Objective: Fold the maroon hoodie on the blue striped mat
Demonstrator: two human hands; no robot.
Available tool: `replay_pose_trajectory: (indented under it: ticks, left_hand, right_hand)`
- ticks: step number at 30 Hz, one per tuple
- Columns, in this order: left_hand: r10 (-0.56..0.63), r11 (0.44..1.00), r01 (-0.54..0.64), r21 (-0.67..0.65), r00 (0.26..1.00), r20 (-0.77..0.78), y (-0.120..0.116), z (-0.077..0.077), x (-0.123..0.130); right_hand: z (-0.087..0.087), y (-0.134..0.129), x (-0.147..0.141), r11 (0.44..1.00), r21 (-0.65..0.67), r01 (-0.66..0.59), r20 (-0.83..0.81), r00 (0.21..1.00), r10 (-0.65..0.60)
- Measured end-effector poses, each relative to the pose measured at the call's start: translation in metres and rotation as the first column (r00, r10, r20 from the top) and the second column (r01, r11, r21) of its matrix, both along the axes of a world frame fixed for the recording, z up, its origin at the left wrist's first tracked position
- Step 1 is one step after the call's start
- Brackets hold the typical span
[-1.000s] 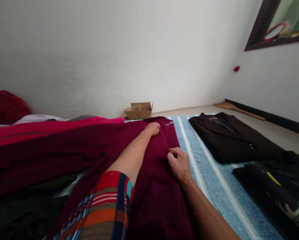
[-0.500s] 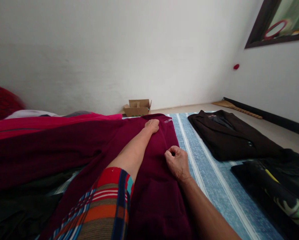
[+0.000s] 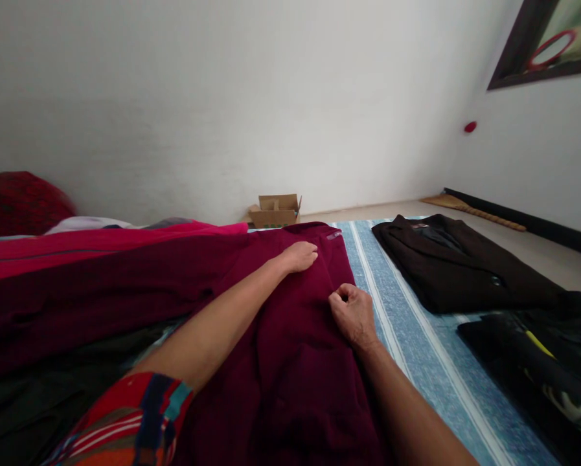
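Observation:
A maroon long-sleeved top (image 3: 290,375) lies spread in front of me, partly folded over itself, one sleeve stretching far to the left. My left hand (image 3: 300,256) rests near its collar end, fingers curled down against the cloth; the fingertips are partly hidden. At the top's right edge, my right hand (image 3: 353,314) is closed in a pinch on the fabric, thumb and forefinger forming a small ring. A pale printed mark shows by the collar at the far right corner.
On the blue striped sheet (image 3: 416,349) to the right lie a folded dark brown jacket (image 3: 455,265) and a black printed garment (image 3: 528,369). Pink clothing (image 3: 100,243) and dark green cloth (image 3: 67,382) lie left. A cardboard box (image 3: 275,210) stands by the wall.
My left forearm has swung to the left and lower, and its hand has shifted slightly toward me along the top. The right hand keeps its pinch at the edge. The view has turned slightly left.

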State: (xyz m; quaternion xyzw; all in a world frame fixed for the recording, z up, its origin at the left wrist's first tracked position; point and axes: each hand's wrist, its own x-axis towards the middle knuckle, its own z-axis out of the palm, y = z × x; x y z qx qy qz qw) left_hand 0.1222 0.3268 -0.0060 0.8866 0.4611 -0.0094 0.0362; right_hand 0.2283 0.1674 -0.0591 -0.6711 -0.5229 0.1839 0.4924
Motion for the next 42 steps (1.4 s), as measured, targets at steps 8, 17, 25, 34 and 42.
replay_pose_trajectory:
  ticks: [8,17,25,34,42]
  left_hand:
    - [0.062,0.993,-0.064,-0.095,0.998,-0.021,-0.026,-0.028,-0.001]
    - [0.142,0.980,-0.143,-0.139,0.990,-0.018,-0.033,-0.036,0.000]
    - [0.160,0.979,-0.159,-0.129,0.987,-0.001,-0.034,-0.034,0.005]
    - [0.081,0.997,-0.080,-0.007,0.993,0.092,-0.080,-0.003,-0.035]
    - [0.099,0.995,-0.093,-0.047,0.985,0.144,-0.183,-0.005,-0.094]
  right_hand:
    - [-0.002,-0.001,0.000,1.000,0.019,-0.001,-0.019,1.000,0.002]
    - [-0.005,-0.001,0.000,1.000,0.005,-0.018,0.016,1.000,0.018]
    - [-0.005,-0.002,0.001,1.000,-0.006,-0.022,0.034,0.999,0.022]
    - [-0.001,-0.008,0.002,0.999,-0.035,-0.015,0.070,0.997,0.018]
    - [0.003,-0.005,0.008,0.989,-0.144,-0.032,0.236,0.970,0.066]
